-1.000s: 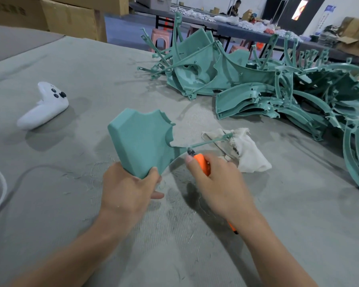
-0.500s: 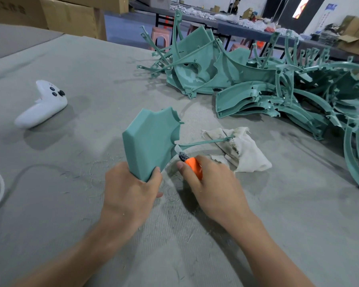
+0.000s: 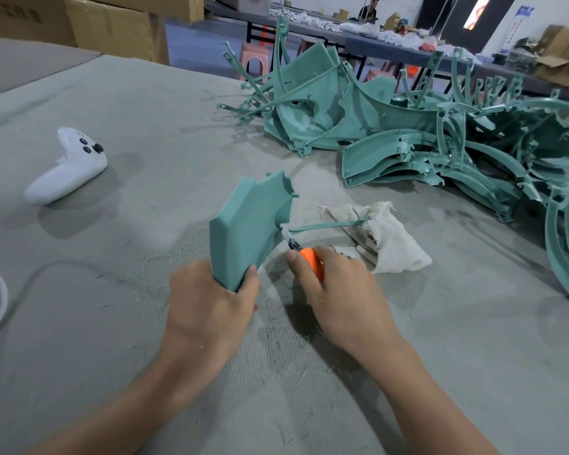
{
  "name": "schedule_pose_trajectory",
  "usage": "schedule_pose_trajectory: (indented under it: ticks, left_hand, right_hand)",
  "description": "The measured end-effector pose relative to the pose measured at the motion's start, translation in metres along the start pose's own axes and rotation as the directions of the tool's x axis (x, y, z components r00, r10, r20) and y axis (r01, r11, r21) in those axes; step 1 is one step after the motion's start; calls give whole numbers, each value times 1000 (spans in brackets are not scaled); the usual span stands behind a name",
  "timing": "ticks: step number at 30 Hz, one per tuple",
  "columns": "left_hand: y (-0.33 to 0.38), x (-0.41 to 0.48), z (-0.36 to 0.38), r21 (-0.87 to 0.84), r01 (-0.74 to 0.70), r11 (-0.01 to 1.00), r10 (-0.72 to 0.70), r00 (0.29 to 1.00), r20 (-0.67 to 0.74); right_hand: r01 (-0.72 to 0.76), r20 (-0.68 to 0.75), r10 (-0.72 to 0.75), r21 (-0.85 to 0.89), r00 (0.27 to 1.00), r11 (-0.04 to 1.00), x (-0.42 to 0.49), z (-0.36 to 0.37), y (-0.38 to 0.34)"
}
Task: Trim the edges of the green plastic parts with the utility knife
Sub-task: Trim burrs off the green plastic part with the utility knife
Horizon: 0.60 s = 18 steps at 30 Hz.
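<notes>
Both hands are busy near the table's (image 3: 165, 103) front edge: the left hand (image 3: 211, 303) grips the bottom corner of a smooth, angular green part (image 3: 247, 228) held upright, and the right hand (image 3: 339, 290) wraps an orange knife (image 3: 304, 252), its blade touching the part's right edge beside a thin sprue (image 3: 326, 223). Fuzzy grey covering, strewn with shavings (image 3: 276, 310). Behind lie a frayed white rag (image 3: 388, 238), a glossy controller (image 3: 66, 169) toward the left edge, and tangled curved parts (image 3: 408, 139) at the far right. Cardboard boxes (image 3: 112, 24) stand beyond.

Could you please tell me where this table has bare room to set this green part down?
The widest bare patch of table lies between the white controller and the held green part. Another lies right of the right hand, nearer than the rag. The far right is crowded with the pile of green parts.
</notes>
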<state>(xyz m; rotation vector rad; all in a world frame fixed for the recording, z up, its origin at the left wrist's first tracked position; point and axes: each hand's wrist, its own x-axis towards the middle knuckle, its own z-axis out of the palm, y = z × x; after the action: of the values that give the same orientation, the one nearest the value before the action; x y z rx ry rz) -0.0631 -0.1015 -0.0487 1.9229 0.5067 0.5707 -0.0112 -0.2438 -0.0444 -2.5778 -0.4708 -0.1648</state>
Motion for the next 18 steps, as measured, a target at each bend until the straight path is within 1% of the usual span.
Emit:
schedule_pose_trajectory:
  ticks: [4, 8, 10, 11, 13, 15, 17, 18]
  left_hand:
    - [2, -1, 1, 35, -77, 996, 78, 997, -15]
    - [4, -3, 0, 49, -136, 989, 137, 990, -16]
    - [3, -9, -4, 53, -171, 984, 172, 985, -14]
    - [3, -11, -6, 60, -176, 983, 177, 984, -14]
    - [5, -12, -9, 49, -114, 992, 116, 993, -30]
    - [5, -7, -7, -46, -7, 999, 4, 998, -60]
    - [7, -2, -7, -190, 66, 980, -76, 996, -42]
    - [7, 0, -8, -243, 85, 966, -92, 996, -20]
  right_hand:
    - [-24, -24, 23, -3, 999, 1000, 0, -1, 1]
    - [-9, -88, 2, -73, 996, 997, 0, 2, 2]
    - [-57, -123, 46, -86, 991, 995, 7, -5, 12]
    - [-81, -144, 72, -60, 987, 995, 11, -11, 18]
    - [-72, -249, 78, 34, 965, 997, 14, -23, 29]
    - [-3, -365, 44, 113, 930, 994, 13, -26, 30]
    - [49, -402, 7, 129, 916, 990, 12, -24, 24]
    - [56, -401, -2, 125, 916, 991, 11, -22, 21]
